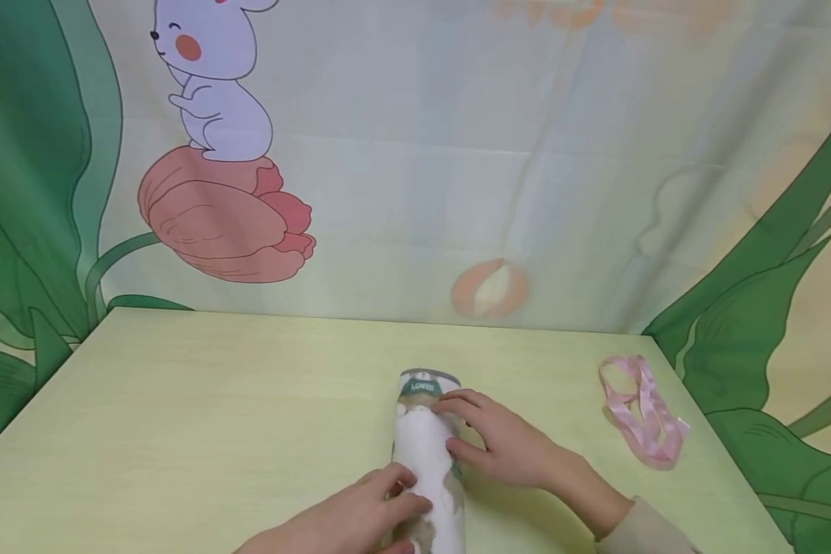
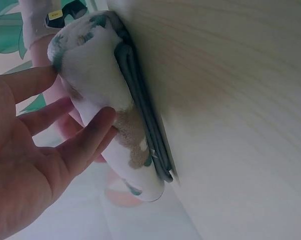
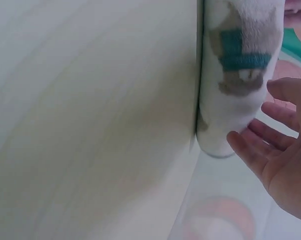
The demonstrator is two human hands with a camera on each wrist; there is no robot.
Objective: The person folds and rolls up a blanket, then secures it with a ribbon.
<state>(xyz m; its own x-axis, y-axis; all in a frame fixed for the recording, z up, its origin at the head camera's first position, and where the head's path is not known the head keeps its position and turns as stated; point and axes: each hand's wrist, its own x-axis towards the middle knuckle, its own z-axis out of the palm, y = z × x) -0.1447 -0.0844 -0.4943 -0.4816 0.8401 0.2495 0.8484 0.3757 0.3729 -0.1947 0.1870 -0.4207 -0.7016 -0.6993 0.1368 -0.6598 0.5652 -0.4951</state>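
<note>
A fluffy white towel (image 1: 422, 438), rolled up with brown and green bear prints, lies lengthwise on the table in front of me. Its layered grey-green edge (image 2: 145, 110) shows low along one side in the left wrist view. My left hand (image 1: 349, 512) is at the near left part of the roll, fingers loosely bent and fingertips at its surface. Farther up on the right side, my right hand (image 1: 502, 442) rests its fingertips on the roll near the printed far end. Both hands have their fingers spread and relaxed in the wrist views.
A bunched pink ribbon (image 1: 647, 400) lies on the right part of the pale wooden table (image 1: 215, 415). Behind the table's far edge hangs a curtain (image 1: 402, 192) printed with a rabbit, tulips and leaves.
</note>
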